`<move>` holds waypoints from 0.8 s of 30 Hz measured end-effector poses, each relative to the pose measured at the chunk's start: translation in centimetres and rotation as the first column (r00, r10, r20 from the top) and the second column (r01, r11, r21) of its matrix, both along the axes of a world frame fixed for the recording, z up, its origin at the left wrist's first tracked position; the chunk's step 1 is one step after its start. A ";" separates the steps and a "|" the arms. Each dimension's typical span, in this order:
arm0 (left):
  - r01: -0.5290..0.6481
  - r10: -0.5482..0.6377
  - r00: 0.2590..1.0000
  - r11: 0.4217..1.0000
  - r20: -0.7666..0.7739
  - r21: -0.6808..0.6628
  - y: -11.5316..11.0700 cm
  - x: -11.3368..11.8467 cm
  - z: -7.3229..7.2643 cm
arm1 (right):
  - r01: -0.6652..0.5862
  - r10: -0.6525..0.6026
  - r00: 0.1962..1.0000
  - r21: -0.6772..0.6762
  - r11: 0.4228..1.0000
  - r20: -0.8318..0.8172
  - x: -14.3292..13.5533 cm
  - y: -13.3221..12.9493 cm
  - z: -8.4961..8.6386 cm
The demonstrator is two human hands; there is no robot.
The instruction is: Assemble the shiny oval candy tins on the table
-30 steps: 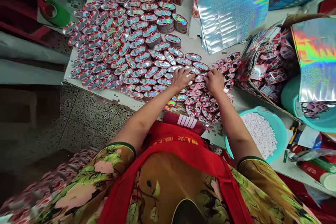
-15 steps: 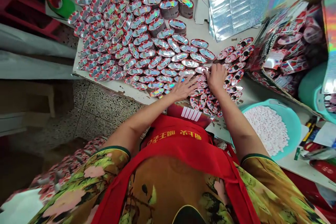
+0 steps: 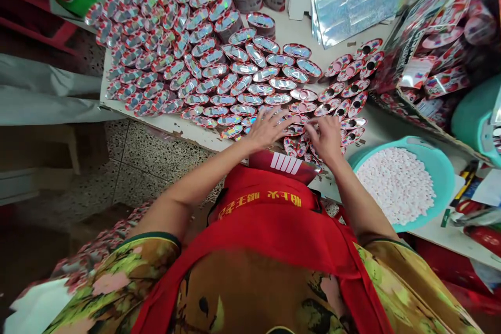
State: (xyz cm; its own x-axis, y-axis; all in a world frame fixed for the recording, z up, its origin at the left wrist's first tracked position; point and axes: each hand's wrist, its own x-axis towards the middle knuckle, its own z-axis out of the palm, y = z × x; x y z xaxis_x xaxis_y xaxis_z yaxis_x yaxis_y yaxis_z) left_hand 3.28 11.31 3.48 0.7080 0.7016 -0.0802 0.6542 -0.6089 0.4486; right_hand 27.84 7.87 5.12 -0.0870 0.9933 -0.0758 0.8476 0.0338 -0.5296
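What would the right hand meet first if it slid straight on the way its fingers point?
Probably the small oval tins with dark holes lying just beyond the right hand; its fingers already rest on such tins, though exact heading is unclear.

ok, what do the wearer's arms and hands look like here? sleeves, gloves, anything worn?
Both hands are bare: no gloves on the left hand or the right hand, and no rings or watch that I can make out. The forearms are bare too. Short sleeves end above the elbows, in a yellow-green floral print with pink blooms and a dark green hem. A red apron with yellow characters covers the chest.
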 end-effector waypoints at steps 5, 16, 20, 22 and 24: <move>-0.078 0.080 0.996 0.996 -0.040 0.035 -6.4 -2.6 1.4 | -0.211 0.198 0.976 -0.197 0.957 -0.086 -2.6 -6.8 1.5; 0.012 -0.006 0.991 0.999 -0.132 0.046 -10.3 -4.4 -1.2 | -0.239 0.322 0.934 -0.401 0.884 0.155 -8.0 -5.0 0.3; 0.075 -0.076 0.997 0.997 0.032 0.036 -11.5 -5.8 -1.4 | -0.226 0.325 0.927 -0.413 0.882 0.187 -8.0 -4.8 0.2; 0.124 -0.114 0.979 0.991 0.167 -0.048 -12.2 -6.6 -1.2 | -0.222 0.319 0.927 -0.396 0.891 0.198 -8.0 -4.9 -0.1; 0.070 -0.011 0.960 0.977 0.278 -0.203 -12.9 -7.1 -0.6 | -0.219 0.303 0.934 -0.365 0.905 0.191 -8.1 -5.0 -0.5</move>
State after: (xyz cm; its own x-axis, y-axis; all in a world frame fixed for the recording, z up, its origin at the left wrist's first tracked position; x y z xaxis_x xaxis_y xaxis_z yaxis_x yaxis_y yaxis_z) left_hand -3.81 -1.55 2.89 0.7507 0.6603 -0.0205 0.4647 -0.5058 0.7268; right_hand 19.76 2.88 4.63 -0.2777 0.8498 -0.4481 0.9339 0.1293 -0.3334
